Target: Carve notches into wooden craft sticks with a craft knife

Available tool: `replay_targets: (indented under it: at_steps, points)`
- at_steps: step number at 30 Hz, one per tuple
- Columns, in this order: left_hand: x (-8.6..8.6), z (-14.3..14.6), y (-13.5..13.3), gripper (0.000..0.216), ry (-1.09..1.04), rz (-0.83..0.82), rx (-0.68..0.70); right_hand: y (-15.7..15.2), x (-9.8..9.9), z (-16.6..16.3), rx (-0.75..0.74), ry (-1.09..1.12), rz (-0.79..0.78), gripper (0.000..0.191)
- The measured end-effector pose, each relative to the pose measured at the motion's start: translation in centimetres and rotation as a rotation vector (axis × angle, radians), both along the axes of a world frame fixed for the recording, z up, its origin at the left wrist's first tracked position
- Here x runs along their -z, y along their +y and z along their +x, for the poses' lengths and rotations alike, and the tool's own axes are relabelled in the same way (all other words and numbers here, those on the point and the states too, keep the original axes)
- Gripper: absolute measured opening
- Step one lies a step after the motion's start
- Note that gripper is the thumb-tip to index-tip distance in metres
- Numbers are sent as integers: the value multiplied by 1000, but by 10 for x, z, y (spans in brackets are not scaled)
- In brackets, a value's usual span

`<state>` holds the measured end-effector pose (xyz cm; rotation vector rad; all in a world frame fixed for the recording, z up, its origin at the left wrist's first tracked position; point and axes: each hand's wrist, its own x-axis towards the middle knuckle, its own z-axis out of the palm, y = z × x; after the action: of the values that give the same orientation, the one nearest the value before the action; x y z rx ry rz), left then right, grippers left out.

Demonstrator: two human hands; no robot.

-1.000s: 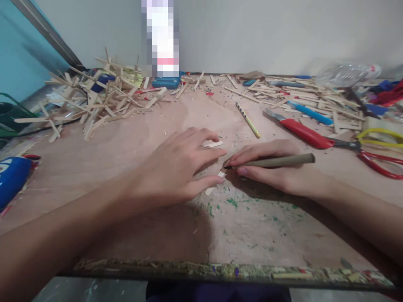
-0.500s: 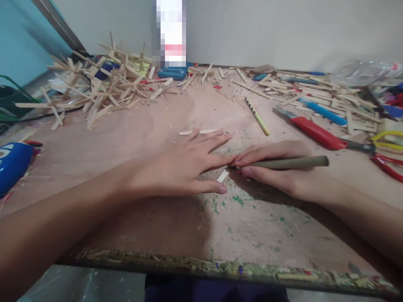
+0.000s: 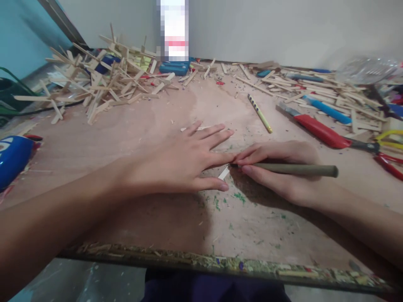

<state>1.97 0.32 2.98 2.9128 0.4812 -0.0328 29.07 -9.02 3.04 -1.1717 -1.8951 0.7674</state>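
My left hand lies flat on the wooden board, fingers spread, pressing down a small wooden stick piece whose end shows between thumb and forefinger. My right hand is closed around a brown-handled craft knife. Its tip touches the stick piece right at my left fingertips. Another wooden stick lies just beyond my left fingers.
A heap of glued wooden sticks fills the back left. Loose sticks, a red-handled cutter, a blue pen, a striped pencil and red and yellow scissors lie at right. A blue object sits at far left.
My left fingers have stretched out flat over the stick piece. The right hand with the knife has stayed at the piece; the view tilted slightly.
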Motion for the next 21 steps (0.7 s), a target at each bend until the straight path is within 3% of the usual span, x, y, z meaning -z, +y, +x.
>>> replay_targets:
  at_steps: [9,21]
  points:
    - [-12,4,-11,70,43,74,-35,0,1,3,10,-64,6,12]
    - [-12,6,-8,74,66,33,-35,1,1,1,16,-75,21,15]
